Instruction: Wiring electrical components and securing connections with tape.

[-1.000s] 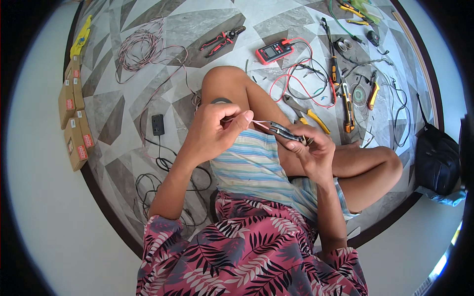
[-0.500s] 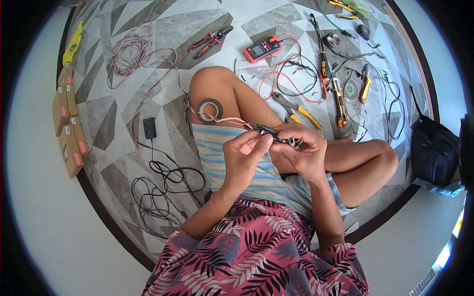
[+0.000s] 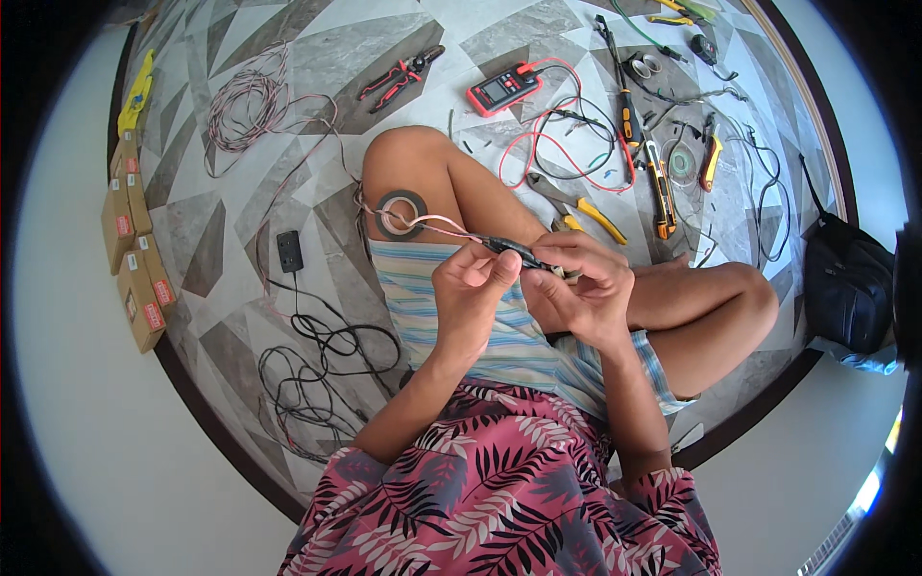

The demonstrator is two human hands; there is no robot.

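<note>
My left hand (image 3: 472, 293) pinches the left part of a dark, slim bundle (image 3: 512, 251), which looks wrapped in black tape, between thumb and fingers. My right hand (image 3: 586, 288) grips the same bundle at its right end, where some small pale bits are partly hidden by the fingers. Pink and dark twisted wires (image 3: 445, 225) run from the bundle leftward, across a roll of black tape (image 3: 382, 215) lying on my left knee. Just beyond my hands, pliers with yellow handles (image 3: 600, 220) lie on the floor by my thigh.
Around me on the tiled floor (image 3: 206, 250): coiled wire (image 3: 240, 106), red-handled pliers (image 3: 394, 82), a red meter (image 3: 495, 93) with leads, a utility knife (image 3: 661, 197), a black adapter (image 3: 288, 252) with tangled cable, cardboard boxes (image 3: 144, 298) at left, a black bag (image 3: 845, 288) at right.
Over the last second my left hand has moved down and right onto the dark bundle, uncovering the tape roll. In the last half second both hands have stayed nearly in place.
</note>
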